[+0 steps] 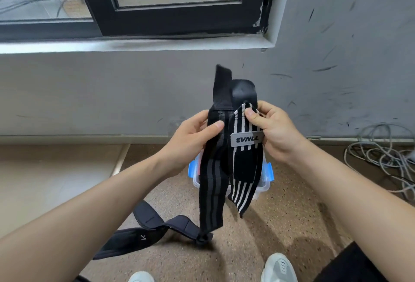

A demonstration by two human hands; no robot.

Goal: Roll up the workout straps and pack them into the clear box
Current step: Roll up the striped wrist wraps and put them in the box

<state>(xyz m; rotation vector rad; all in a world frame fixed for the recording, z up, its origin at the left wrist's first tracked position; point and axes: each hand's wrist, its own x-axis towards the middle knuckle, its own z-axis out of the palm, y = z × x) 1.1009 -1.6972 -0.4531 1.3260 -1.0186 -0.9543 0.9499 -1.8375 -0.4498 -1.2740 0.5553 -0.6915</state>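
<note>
Black striped straps [226, 165] hang between both hands, left hand [190, 133] gripping, right hand [269, 129] pinching.

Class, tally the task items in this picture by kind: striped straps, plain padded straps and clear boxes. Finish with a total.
Striped straps: 2 (grey-striped strap held in the left hand, white-striped strap pinched in the right hand)
Plain padded straps: 1 (black padded strap on the floor)
Clear boxes: 1 (clear box)
Total: 4

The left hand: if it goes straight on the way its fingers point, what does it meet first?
The left hand grips the grey-striped strap; going on rightward, it would probably first meet the white-striped strap, then the right hand. Depth is unclear.
</note>
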